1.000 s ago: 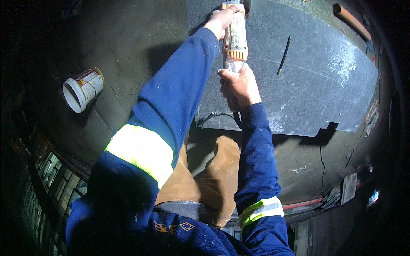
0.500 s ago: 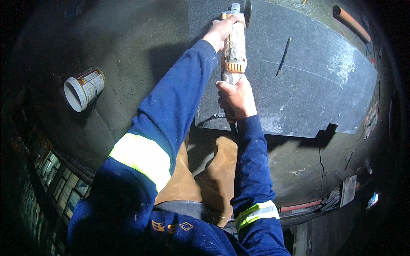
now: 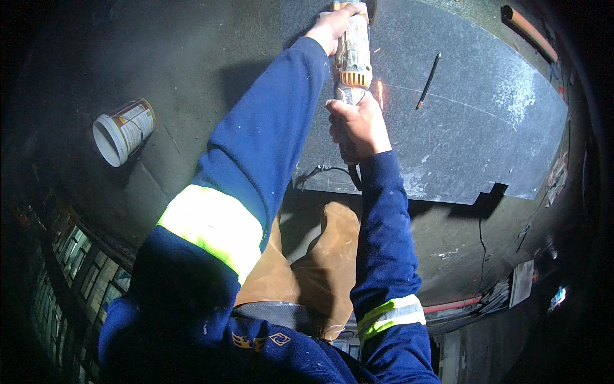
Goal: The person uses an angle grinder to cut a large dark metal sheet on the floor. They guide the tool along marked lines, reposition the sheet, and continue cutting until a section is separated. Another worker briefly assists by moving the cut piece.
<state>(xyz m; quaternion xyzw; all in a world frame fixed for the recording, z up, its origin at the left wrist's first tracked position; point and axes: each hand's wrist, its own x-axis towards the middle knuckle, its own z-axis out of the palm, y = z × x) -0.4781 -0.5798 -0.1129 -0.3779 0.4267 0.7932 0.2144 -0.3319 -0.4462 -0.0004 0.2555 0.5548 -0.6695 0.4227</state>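
Both of my hands are closed on an orange and grey angle grinder (image 3: pixel 354 54). My left hand (image 3: pixel 334 27) wraps its front body near the top edge of the view. Around the rear handle is my right hand (image 3: pixel 361 125). Part of the grinder's disc (image 3: pixel 373 9) shows to the right of its head; the rest is cut off by the picture's edge. Underneath lies a large dark grey slab (image 3: pixel 460 147) with a scratched curved line across it. Small orange sparks (image 3: pixel 380 95) show on the slab, right of the grinder. A black cable (image 3: pixel 354 178) trails from the handle.
A dark pencil-like stick (image 3: pixel 429 80) lies on the slab, right of my hands. On the floor at left, a white bucket (image 3: pixel 121 132) is tipped on its side. An orange pipe (image 3: pixel 529 33) rests beyond the slab. The slab's near edge has a stepped notch (image 3: pixel 491 192).
The grinder and both hands have shifted slightly farther away, taking the grinder's head partly out of view. Orange sparks now appear beside it.
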